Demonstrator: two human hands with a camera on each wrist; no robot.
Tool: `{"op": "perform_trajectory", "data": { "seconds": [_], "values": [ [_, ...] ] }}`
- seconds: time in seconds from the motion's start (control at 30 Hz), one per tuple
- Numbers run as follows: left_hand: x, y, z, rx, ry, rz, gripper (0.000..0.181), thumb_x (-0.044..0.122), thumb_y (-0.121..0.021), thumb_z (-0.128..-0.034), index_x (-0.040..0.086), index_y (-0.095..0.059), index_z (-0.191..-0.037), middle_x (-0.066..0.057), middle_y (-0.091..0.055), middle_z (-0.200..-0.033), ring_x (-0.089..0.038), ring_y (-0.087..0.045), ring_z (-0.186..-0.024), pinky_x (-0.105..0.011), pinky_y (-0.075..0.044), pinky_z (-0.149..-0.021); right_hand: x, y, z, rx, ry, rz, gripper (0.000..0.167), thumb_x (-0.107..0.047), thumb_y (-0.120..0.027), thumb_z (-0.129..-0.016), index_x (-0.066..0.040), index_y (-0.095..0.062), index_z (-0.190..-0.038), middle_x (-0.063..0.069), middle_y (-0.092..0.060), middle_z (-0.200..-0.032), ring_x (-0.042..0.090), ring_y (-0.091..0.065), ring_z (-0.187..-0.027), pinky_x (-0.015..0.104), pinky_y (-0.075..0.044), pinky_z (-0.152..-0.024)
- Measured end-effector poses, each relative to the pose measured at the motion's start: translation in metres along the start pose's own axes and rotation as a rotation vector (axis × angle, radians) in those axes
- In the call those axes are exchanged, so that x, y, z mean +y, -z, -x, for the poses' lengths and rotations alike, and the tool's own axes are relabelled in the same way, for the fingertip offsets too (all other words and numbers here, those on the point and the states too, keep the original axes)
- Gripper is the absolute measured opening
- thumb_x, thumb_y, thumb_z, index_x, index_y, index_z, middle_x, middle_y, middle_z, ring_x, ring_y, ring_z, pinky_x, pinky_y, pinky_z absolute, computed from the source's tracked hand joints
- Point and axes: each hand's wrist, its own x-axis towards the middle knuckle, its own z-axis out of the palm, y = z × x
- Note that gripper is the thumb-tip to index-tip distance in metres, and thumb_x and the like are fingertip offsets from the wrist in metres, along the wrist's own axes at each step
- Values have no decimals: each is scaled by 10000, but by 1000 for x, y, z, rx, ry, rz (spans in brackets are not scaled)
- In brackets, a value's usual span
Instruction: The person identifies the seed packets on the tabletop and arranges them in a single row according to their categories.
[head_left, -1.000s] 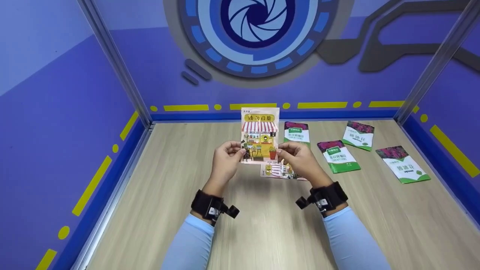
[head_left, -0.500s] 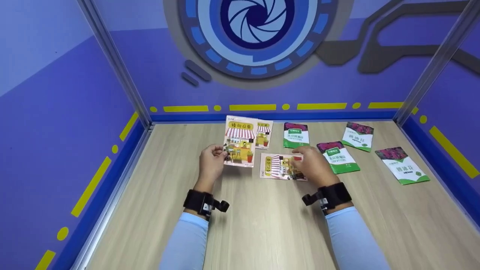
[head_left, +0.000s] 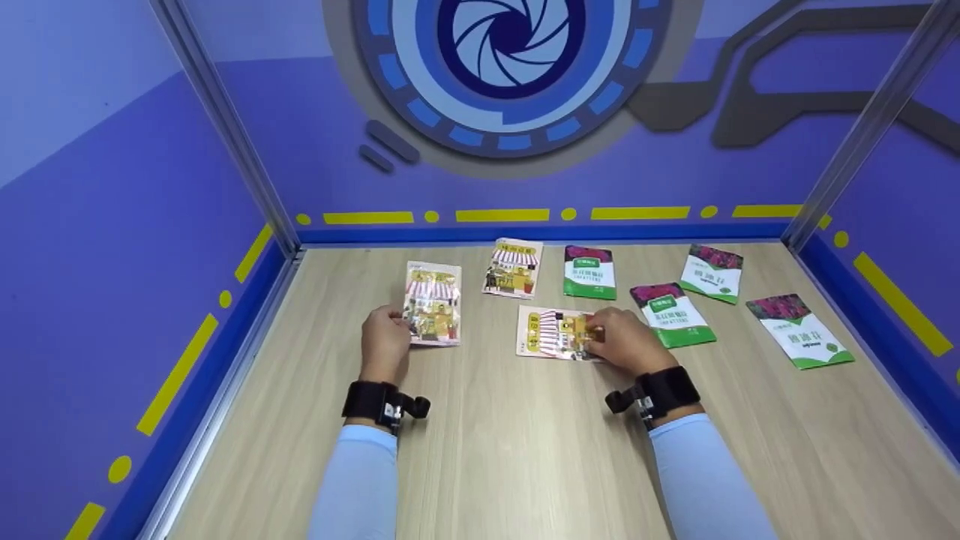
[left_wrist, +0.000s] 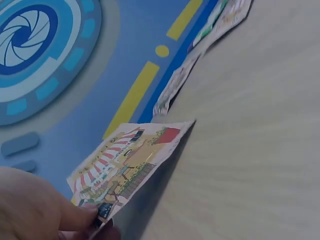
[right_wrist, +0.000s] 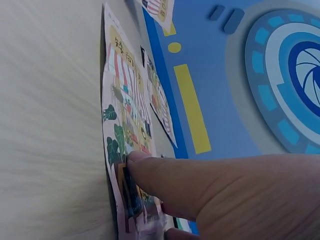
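Note:
Out at the left, my left hand [head_left: 385, 343] pinches the lower left edge of a pink seed packet [head_left: 433, 304] with a striped awning picture. In the left wrist view that seed packet [left_wrist: 120, 172] tilts, its far edge above the table and its shadow beneath. Near the middle, a matching seed packet [head_left: 541, 334] lies sideways, and my right hand [head_left: 628, 339] grips its right end. Seen from the right wrist, the thumb [right_wrist: 155, 172] lies on the printed face; the fingers behind it are mostly hidden. A third pink seed packet [head_left: 514, 268] lies at the back.
Several green-and-white seed packets with dark pink flowers lie to the right: one at the back [head_left: 589, 272], one beside my right hand [head_left: 679, 319], one at the back right [head_left: 712, 274] and one farthest right [head_left: 800, 331]. Purple walls [head_left: 405, 187] enclose the wooden table [head_left: 495, 450].
My left hand has carried its packet left and lowered it, uncovering the pink packet at the back. My right hand has let go of that packet and moved down to the sideways one.

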Motion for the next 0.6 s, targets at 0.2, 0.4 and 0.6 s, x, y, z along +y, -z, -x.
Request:
{"op": "perform_trajectory", "data": {
  "seconds": [0.2, 0.4, 0.6],
  "values": [
    [-13, 10, -1, 22, 109, -156, 311, 92, -547, -979, 56, -703, -1245, -162, -712, -1221, -361, -674, -1099, -498, -556, -909, 2, -5, -2, 18, 21, 33, 387, -305, -823, -902, -99, -768, -1225, 119, -674, -1353, 360, -608, -1214, 572, -496, -1048],
    [-13, 10, -1, 72, 66, -281, 349, 55, -552, -954, 40, -695, -1272, -184, -681, -1205, -394, -659, -1084, -528, -541, -896, 3, -6, -1, 25, 30, 30, 384, -294, -823, -902, -95, -767, -1226, 115, -671, -1345, 366, -605, -1216, 576, -491, -1048],
    [2, -3, 3, 42, -68, -268, 346, 102, -642, -964, 56, -700, -1301, -152, -606, -1224, -361, -585, -1175, -510, -506, -997, 6, -6, -2, 38, 40, 47, 375, -302, -835, -890, -98, -780, -1199, 109, -688, -1310, 353, -618, -1209, 555, -498, -1059]
  ]
}}
